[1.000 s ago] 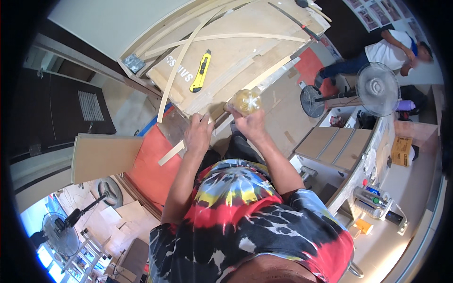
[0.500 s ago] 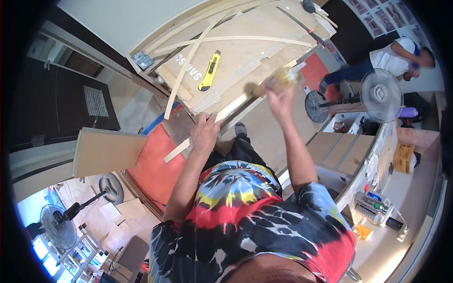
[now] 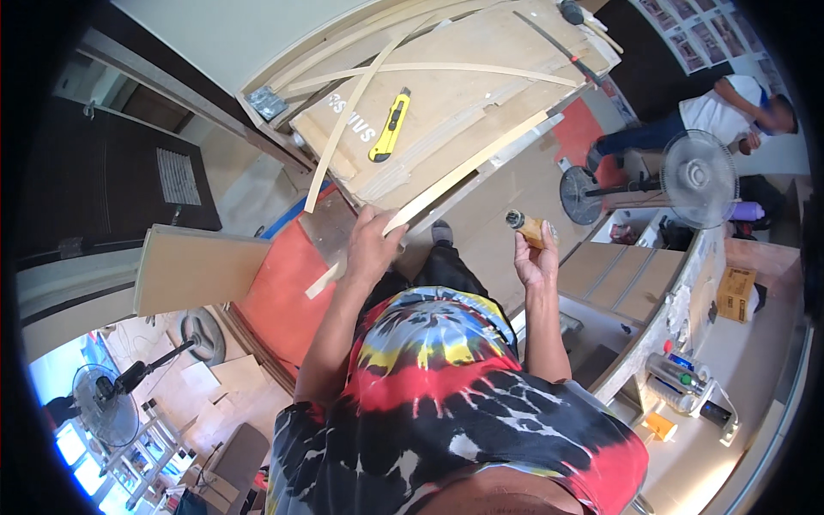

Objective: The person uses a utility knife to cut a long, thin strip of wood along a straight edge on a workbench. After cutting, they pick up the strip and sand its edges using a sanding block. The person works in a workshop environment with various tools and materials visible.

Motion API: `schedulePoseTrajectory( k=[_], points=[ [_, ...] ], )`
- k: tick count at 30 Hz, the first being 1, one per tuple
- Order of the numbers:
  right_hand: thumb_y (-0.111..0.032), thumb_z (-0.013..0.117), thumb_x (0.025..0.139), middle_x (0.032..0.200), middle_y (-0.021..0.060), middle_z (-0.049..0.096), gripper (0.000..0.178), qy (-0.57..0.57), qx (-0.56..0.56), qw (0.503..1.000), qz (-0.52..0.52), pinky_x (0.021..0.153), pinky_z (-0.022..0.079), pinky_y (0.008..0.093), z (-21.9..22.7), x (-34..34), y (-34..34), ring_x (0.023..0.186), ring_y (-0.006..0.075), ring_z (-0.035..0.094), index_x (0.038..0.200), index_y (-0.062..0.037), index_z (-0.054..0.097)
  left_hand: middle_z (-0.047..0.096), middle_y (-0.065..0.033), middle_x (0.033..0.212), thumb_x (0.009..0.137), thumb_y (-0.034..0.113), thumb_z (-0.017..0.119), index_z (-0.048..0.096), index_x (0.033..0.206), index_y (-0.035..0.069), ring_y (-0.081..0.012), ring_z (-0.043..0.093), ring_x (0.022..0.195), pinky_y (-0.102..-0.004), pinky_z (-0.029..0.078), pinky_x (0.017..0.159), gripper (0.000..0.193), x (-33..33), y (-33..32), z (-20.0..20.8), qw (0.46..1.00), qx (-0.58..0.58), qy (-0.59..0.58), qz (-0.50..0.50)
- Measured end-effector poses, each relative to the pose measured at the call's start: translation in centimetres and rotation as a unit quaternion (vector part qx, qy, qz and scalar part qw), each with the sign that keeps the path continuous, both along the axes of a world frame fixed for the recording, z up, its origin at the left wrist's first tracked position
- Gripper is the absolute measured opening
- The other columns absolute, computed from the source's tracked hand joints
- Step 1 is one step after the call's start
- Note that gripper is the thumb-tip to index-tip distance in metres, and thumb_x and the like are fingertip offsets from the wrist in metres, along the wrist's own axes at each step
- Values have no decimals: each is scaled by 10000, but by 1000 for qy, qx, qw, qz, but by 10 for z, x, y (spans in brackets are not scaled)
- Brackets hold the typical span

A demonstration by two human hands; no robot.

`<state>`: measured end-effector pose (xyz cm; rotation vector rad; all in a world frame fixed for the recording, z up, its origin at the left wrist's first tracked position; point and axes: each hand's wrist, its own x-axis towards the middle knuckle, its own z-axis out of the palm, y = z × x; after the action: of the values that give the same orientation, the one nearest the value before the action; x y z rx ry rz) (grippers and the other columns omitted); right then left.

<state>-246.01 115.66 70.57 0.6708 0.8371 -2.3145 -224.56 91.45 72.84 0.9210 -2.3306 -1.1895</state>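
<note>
My left hand [image 3: 371, 247] is closed around a long pale edging strip [image 3: 468, 175], which runs along the near edge of the worktable [image 3: 446, 112]. The strip's tail hangs below that hand. Off to the right, apart from the table, my right hand [image 3: 536, 264] grips a small amber bottle [image 3: 538, 232] with a dark round end tilted to the upper left. Whether that end is capped cannot be made out. A yellow utility knife [image 3: 390, 124] lies on the tabletop, between the held strip and loose curved strips [image 3: 360, 99].
Toward the table's far right lie a long thin dark tool [image 3: 549, 47] and a hammer [image 3: 571, 12]. A standing fan [image 3: 699, 172] and another person [image 3: 721, 112] are at the right. Drawers [image 3: 622, 279] stand beside my right arm; a leaning panel [image 3: 202, 273] is at the left.
My right hand has drawn the bottle away from the strip, toward my body, and its dark end now shows. My left hand stays on the strip, which now lies in full view along the edge.
</note>
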Motion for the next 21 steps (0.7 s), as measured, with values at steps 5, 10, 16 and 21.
schedulePoseTrajectory(
  k=[5,10,16,21],
  points=[
    [-200,688,926,1041,99,679,226,-34,-20,999,3,829,612,375,-23,0,11,964,242,687,1070,-45,611,600,-97,907,782,72,790,714,1097,8,-209,611,872,-318,483,783,331,-16,7,37,996,-16,86,12],
    [-209,678,934,1045,99,681,213,-32,-17,999,-22,823,613,367,-9,-11,6,962,236,688,1063,-49,621,599,-84,904,767,41,798,711,1098,-6,-189,600,854,-298,479,765,345,-44,7,66,990,-1,139,9],
    [-219,677,935,1032,77,686,190,-28,-37,999,-3,820,615,355,-5,-42,14,956,220,687,1042,-67,638,599,-76,912,763,28,801,720,1098,12,-182,593,862,-293,481,768,345,-69,14,63,991,22,135,2],
    [-229,670,939,1021,74,685,190,-41,-36,998,-23,810,617,352,-4,-64,24,948,229,687,1048,-77,639,590,-97,916,785,60,787,701,1113,-1,-213,605,831,-313,488,744,345,-89,18,82,988,6,156,11]
  ],
)
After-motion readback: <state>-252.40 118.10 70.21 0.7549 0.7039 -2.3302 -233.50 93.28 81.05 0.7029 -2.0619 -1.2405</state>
